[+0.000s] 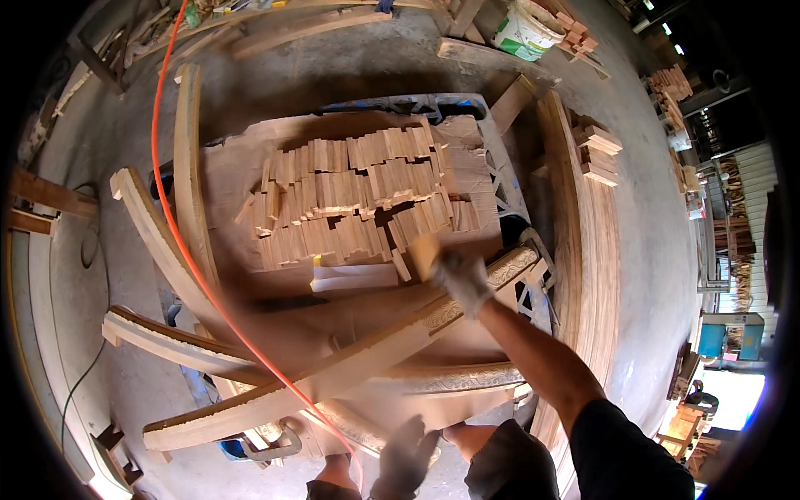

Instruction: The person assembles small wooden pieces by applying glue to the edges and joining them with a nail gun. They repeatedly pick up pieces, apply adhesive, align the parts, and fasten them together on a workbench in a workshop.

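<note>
My right hand [462,282], in a pale work glove, reaches past the carved end of a long curved wooden beam [333,367]. Its fingers close on a small tan wooden block [424,255], smeared by motion. Close behind that block lie rows of short wooden blocks [333,187], packed on brown cardboard [229,179]. At the lower edge is my left hand [407,458], gloved, dark and blurred, near another carved beam [358,423]. Its fingers cannot be made out. A folded white paper [354,277] rests in front of the rows.
An orange hose [158,150] crosses the beams on the left. More curved beams [167,242] lean at the left side. Long planks [587,275] with stacked blocks run along the right. A white bucket [527,32] stands at the back. The cardboard covers a dark plastic pallet [492,158].
</note>
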### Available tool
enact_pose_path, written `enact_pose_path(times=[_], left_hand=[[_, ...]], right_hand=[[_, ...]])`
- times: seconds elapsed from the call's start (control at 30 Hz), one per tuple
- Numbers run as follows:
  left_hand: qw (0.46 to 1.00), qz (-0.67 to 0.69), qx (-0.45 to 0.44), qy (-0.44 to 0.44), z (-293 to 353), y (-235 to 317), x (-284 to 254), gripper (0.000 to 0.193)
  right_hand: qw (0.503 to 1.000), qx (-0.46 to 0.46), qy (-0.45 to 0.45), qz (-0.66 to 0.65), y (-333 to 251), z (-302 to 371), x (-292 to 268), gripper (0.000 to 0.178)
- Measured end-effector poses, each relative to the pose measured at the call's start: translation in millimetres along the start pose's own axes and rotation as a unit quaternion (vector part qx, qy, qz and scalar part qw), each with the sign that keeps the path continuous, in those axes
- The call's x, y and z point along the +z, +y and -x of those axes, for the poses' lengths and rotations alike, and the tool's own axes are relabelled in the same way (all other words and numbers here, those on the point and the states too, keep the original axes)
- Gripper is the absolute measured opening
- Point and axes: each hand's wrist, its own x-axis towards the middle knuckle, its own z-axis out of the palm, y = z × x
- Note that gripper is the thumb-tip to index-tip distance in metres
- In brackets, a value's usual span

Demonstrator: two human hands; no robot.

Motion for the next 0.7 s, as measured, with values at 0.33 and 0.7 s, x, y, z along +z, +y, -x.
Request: enact_pose_path(times=[0.33,0.7], left_hand=[[0.822,0.510,-0.237,0.089,-20.7,24.3,-22.3,0.041],[0.838,0.474,-0.268,0.035,-18.1,15.6,-20.2,0.037]], right_hand=[[0.809,-0.339,-0.408,0.252,61.9,125.7,37.7,0.054],[0.907,0.038,0.105,0.406,-31.6,-108.8,3.5,0.133]])
